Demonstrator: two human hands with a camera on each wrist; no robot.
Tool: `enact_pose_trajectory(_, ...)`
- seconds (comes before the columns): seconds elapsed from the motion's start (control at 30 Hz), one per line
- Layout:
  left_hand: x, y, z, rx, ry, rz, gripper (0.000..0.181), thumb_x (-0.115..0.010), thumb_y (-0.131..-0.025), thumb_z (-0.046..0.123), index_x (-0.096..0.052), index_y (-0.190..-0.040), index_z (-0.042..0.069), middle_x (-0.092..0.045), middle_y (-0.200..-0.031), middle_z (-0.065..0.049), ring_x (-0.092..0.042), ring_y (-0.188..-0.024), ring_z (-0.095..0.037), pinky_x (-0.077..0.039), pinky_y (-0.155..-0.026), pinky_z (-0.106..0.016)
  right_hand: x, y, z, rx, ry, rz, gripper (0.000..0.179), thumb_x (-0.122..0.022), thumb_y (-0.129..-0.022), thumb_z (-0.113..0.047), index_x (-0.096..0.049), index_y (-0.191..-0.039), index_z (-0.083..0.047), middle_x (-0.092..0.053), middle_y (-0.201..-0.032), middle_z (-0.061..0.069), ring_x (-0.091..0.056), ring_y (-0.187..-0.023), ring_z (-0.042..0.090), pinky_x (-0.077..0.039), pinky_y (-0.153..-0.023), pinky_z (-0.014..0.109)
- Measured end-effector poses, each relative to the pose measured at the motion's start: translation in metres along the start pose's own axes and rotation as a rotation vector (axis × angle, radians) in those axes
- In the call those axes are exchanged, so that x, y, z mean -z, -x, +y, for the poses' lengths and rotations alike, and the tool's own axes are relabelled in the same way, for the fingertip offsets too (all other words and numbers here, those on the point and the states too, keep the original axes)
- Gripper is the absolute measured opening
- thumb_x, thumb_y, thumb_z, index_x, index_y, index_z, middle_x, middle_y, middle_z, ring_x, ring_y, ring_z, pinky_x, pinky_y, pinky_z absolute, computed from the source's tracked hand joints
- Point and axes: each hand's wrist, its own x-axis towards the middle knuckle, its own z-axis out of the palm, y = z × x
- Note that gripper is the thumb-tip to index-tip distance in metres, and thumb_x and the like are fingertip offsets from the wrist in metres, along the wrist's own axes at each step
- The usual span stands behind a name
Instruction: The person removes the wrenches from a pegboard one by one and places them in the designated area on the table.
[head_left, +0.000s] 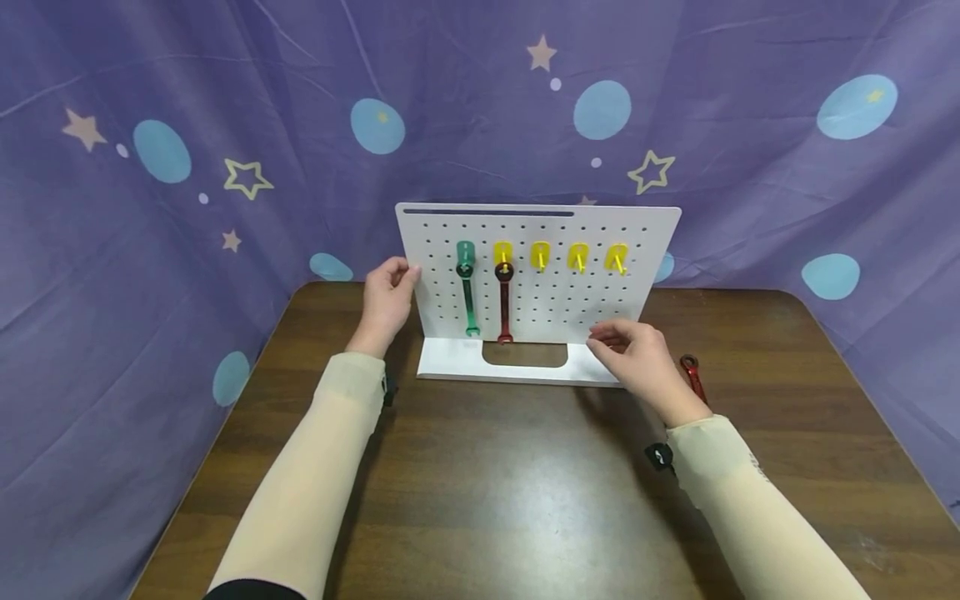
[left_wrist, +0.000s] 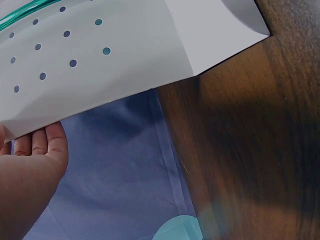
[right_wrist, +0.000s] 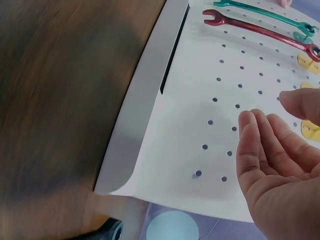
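At the centre left of the head view, the left hand (head_left: 386, 300) reaches up from a pale sleeve (head_left: 307, 467) and pinches the left edge of the white pegboard (head_left: 558, 292), the thumb towards the front face and the fingers bent behind the edge, as the left wrist view shows at its lower left. Right of centre in the head view, the right hand (head_left: 637, 354) comes in from the lower right corner and hovers before the lower right part of the board, palm turned inward, its fingers loosely curved together, the thumb held apart from them, with nothing in its grasp. Well left of these fingers, near the middle of the frame, a red wrench (head_left: 505, 312) hangs from the leftmost yellow hook (head_left: 502, 250), and left of it a green wrench (head_left: 469, 304) hangs from a green hook (head_left: 466, 250), nearer the left hand but apart from its fingers. Above the right hand, three more yellow hooks (head_left: 577, 254) run in a row across the board. Just beyond the right wrist, at the right of the frame, a second red wrench (head_left: 693, 379) lies on the brown table (head_left: 480, 500), partly hidden by the forearm
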Motion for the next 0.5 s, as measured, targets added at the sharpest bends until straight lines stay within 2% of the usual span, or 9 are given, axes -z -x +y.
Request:
enact_pose_trajectory(0.3, 0.001, 0.000, 0.000, -0.008, 0.001, -0.005, 0.018, -0.062, -0.103, 0.011, -0.066, -0.105, -0.007, -0.054, -0.079, -0.009, -0.045, -0.070, -0.016, -0.039, -0.061, -0.026, -0.010, -0.007, -0.006, 0.026, -0.014, 0.017, 0.021, -0.075, -0.093, -0.010, -0.073, -0.110, 0.002, -0.073, -0.097, 0.008, -0.069, -0.085, 0.022, -0.056, -0.077, 0.039)
enact_pose_trajectory(0.5, 0.001, 0.001, 0.000, -0.009, 0.001, -0.002, 0.018, -0.061, -0.104, 0.011, -0.066, -0.105, -0.007, -0.053, -0.079, -0.009, -0.044, -0.069, -0.016, -0.039, -0.060, -0.025, -0.014, -0.011, -0.010, 0.027, -0.035, -0.003, 0.019, -0.075, -0.094, -0.011, -0.073, -0.110, 0.000, -0.073, -0.097, 0.006, -0.068, -0.086, 0.021, -0.056, -0.078, 0.039)
